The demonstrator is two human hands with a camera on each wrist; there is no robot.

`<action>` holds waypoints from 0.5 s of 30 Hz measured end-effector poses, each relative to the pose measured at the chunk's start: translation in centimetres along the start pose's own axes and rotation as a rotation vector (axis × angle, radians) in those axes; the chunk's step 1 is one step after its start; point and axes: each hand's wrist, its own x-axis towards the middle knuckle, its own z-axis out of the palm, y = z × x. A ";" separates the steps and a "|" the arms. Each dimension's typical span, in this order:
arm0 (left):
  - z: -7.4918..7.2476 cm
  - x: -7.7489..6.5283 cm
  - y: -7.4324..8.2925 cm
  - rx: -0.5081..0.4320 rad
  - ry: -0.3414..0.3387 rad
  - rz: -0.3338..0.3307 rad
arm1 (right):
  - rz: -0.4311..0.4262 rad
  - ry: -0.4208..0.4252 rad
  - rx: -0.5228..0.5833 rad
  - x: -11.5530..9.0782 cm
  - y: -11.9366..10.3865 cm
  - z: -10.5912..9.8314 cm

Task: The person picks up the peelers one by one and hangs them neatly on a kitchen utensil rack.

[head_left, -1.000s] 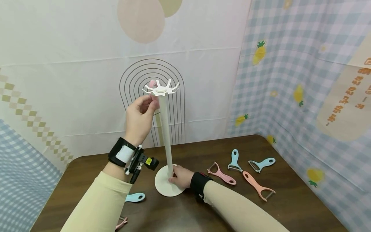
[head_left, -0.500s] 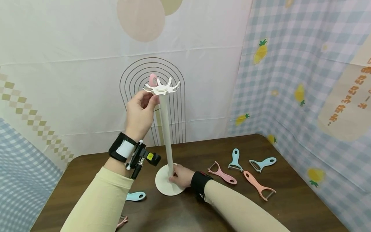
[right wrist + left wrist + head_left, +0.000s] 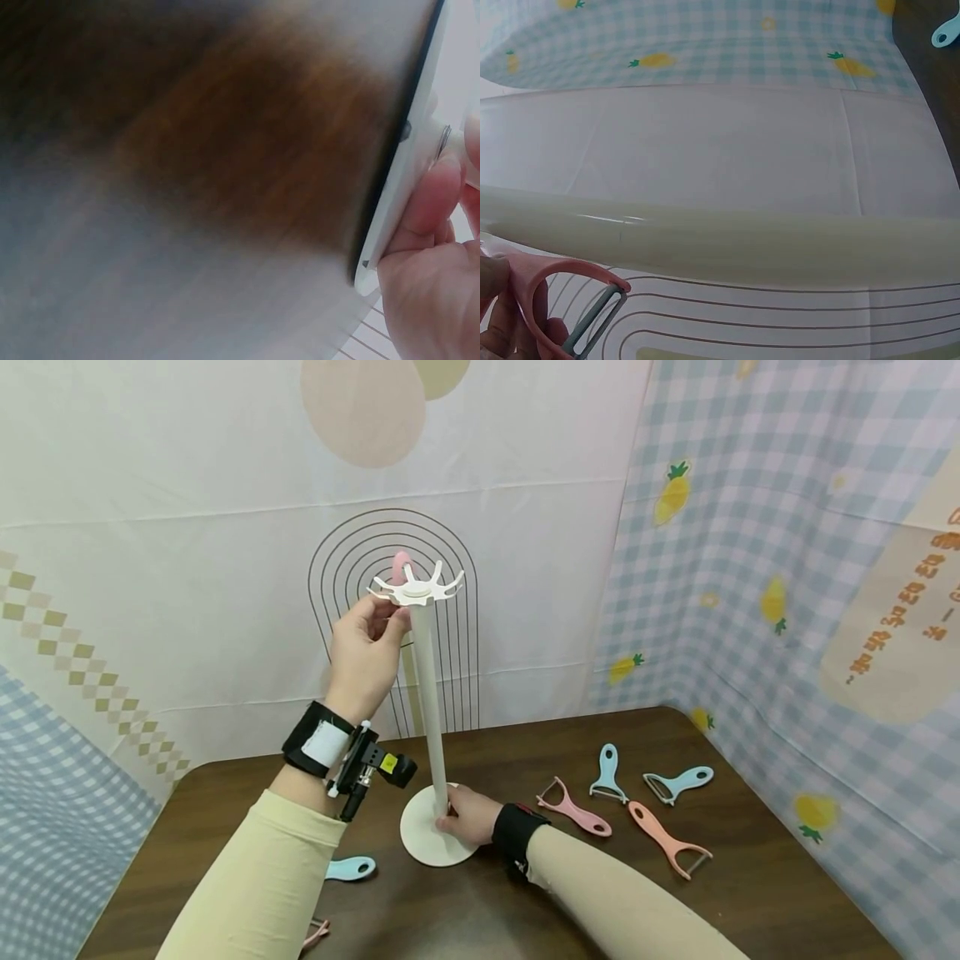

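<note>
A white stand (image 3: pixel 426 693) with a round base and a ring of upturned hooks (image 3: pixel 417 589) rises from the table. Just left of the hooks, my left hand (image 3: pixel 365 652) pinches a pink peeler (image 3: pixel 401 567), its handle end sticking up behind them. In the left wrist view the forked head of this peeler (image 3: pixel 562 264) and its metal blade show beside the pole. Whether the handle's hole is around a hook I cannot tell. Low down, my right hand (image 3: pixel 472 817) grips the foot of the pole; in the right wrist view its fingers (image 3: pixel 427 206) lie against the base.
On the brown table (image 3: pixel 510 893), to the right, lie a pink peeler (image 3: pixel 576 810), an orange peeler (image 3: pixel 663 835) and two blue peelers (image 3: pixel 608 768). A blue peeler (image 3: pixel 351 868) and another pink one (image 3: pixel 315 933) are partly hidden by my left arm. Patterned cloth hangs behind.
My left hand has raised the pink peeler slightly, then its upper end has shifted a little right, closer to the hooks. The right hand stays at the pole's foot.
</note>
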 end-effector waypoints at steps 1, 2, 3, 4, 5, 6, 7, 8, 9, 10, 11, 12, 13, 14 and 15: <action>0.0 0.0 0.0 -0.002 -0.001 -0.001 | -0.001 0.000 -0.002 0.0 0.0 0.0; 0.0 0.0 0.0 -0.004 -0.003 -0.002 | -0.002 0.001 -0.002 0.0 0.0 0.0; 0.0 0.0 0.0 -0.006 -0.005 -0.003 | -0.001 0.001 -0.001 0.0 0.0 0.0; 0.0 0.0 0.0 -0.008 -0.007 -0.006 | -0.001 0.002 -0.002 0.0 -0.1 -0.1; 0.0 0.0 -0.1 -0.007 -0.009 -0.007 | 0.002 0.001 -0.002 -0.1 -0.1 -0.1; 0.0 0.0 -0.1 -0.005 -0.010 -0.009 | 0.005 -0.001 0.000 -0.2 -0.2 -0.1; -0.1 0.0 -0.1 -0.004 -0.012 -0.010 | 0.009 -0.002 0.002 -0.2 -0.3 -0.2; -0.1 0.1 -0.1 -0.002 -0.013 -0.011 | 0.013 -0.003 0.003 -0.3 -0.4 -0.2; -0.1 0.1 -0.2 0.001 -0.013 -0.012 | 0.016 -0.003 0.004 -0.4 -0.5 -0.2; -0.1 0.1 -0.2 0.001 -0.014 -0.013 | 0.020 -0.004 0.003 -0.4 -0.6 -0.3; -0.1 0.2 -0.3 0.003 -0.015 -0.012 | 0.025 -0.004 0.003 -0.5 -0.7 -0.3; -0.1 0.2 -0.3 0.003 -0.016 -0.012 | 0.028 -0.004 0.003 -0.6 -0.8 -0.3; -0.1 0.2 -0.3 0.003 -0.017 -0.011 | 0.029 -0.002 0.001 -0.6 -0.9 -0.4; -0.1 0.2 -0.3 0.007 -0.017 -0.010 | 0.031 0.000 -0.001 -0.6 -0.9 -0.4; -0.1 0.2 -0.3 0.013 -0.019 -0.010 | 0.032 -0.001 -0.003 -0.6 -0.9 -0.4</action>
